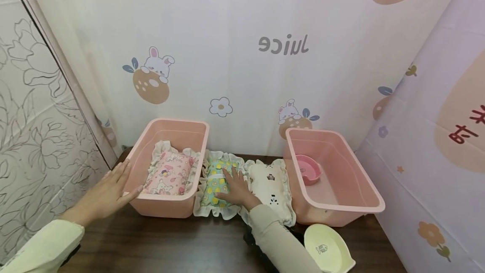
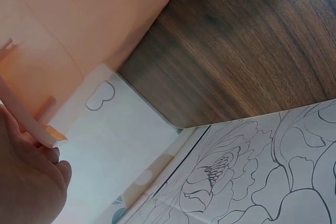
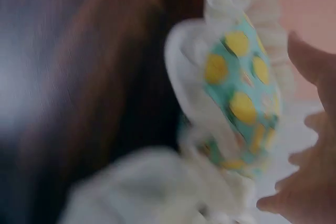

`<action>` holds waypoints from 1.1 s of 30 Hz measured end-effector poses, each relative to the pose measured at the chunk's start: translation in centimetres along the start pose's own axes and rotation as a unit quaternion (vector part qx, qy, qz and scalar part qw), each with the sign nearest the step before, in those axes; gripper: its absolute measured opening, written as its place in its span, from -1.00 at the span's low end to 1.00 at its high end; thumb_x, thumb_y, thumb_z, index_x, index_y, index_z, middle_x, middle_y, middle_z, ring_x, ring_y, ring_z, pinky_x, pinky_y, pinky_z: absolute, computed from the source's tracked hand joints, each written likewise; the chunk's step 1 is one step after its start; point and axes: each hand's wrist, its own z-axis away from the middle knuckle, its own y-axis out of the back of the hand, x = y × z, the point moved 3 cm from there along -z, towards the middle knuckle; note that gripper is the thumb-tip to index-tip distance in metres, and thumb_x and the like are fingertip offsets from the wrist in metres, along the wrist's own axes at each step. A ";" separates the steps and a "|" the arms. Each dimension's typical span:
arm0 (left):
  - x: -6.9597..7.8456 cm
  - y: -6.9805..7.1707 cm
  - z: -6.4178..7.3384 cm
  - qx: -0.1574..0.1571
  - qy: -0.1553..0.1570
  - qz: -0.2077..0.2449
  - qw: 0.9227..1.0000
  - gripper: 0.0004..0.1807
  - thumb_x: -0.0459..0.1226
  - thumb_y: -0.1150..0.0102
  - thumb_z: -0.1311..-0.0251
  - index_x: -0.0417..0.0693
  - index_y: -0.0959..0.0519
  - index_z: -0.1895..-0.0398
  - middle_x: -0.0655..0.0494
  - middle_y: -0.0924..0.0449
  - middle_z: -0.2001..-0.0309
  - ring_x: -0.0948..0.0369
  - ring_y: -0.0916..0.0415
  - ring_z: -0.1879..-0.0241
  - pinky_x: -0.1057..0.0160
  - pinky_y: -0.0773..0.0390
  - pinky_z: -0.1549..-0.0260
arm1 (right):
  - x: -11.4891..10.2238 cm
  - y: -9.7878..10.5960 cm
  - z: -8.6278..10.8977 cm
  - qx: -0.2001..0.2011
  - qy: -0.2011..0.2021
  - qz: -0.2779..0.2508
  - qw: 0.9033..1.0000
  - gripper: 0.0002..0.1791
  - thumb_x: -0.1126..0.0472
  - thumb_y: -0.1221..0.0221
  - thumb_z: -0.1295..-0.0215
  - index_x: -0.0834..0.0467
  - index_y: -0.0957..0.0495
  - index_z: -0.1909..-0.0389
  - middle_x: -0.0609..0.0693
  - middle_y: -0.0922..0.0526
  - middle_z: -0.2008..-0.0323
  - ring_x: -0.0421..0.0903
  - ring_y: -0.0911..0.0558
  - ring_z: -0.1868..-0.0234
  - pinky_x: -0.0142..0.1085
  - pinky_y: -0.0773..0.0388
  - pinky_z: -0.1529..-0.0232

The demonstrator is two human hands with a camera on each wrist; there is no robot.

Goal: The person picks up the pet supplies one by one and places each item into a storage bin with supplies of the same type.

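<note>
My left hand (image 1: 104, 193) rests at the left rim of a pink plastic bin (image 1: 164, 209), fingers extended and thumb near the front corner. Inside that bin lies a small pink pillow (image 1: 172, 174) with a white ruffled edge. Just right of the bin, my right hand (image 1: 237, 188) is spread over a small green pillow (image 1: 209, 198) with a yellow fruit print and ruffles. In the right wrist view, the fingers arch beside this green pillow (image 3: 244, 90). A cream ruffled pillow (image 1: 265, 186) with small dark prints lies beside it, partly behind my right wrist.
A second pink bin (image 1: 352, 172) stands on the right, with a pink bowl (image 1: 310, 169) inside. In front of it, a pale yellow bowl (image 1: 327, 247) sits on the dark wooden table (image 1: 182, 243), near my right sleeve. Printed curtains (image 1: 235, 66) hang behind and at both sides.
</note>
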 end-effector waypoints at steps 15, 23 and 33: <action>0.0 0.2 -0.2 -0.012 0.015 0.006 1.000 -0.06 0.15 0.14 -0.37 -0.40 0.14 -0.47 -0.37 0.20 -0.47 -0.26 0.21 -0.45 -0.20 0.21 -0.39 | -1.2 -4.9 -0.2 0.147 -0.109 -0.053 0.982 0.16 -0.27 -0.29 -0.06 0.11 0.13 -0.53 0.31 0.19 -0.49 0.45 0.14 -0.43 0.36 0.04 -0.29; 0.0 0.1 -0.3 -0.018 0.020 0.013 1.000 -0.05 0.18 0.17 -0.37 -0.39 0.15 -0.47 -0.38 0.21 -0.47 -0.26 0.23 -0.45 -0.20 0.21 -0.39 | -1.1 -5.9 -0.1 0.177 -0.129 -0.053 0.974 0.26 -0.19 -0.42 0.08 0.11 0.13 -0.53 0.33 0.18 -0.48 0.44 0.15 -0.43 0.34 0.00 -0.29; 0.0 0.0 -0.3 -0.018 0.018 0.012 1.000 -0.04 0.19 0.18 -0.36 -0.42 0.13 -0.46 -0.39 0.20 -0.47 -0.27 0.22 -0.44 -0.24 0.14 -0.36 | -1.0 -5.8 0.0 0.162 -0.120 -0.040 0.979 0.29 -0.18 -0.45 0.10 0.04 0.16 -0.54 0.32 0.18 -0.48 0.41 0.04 -0.42 0.35 -0.13 -0.21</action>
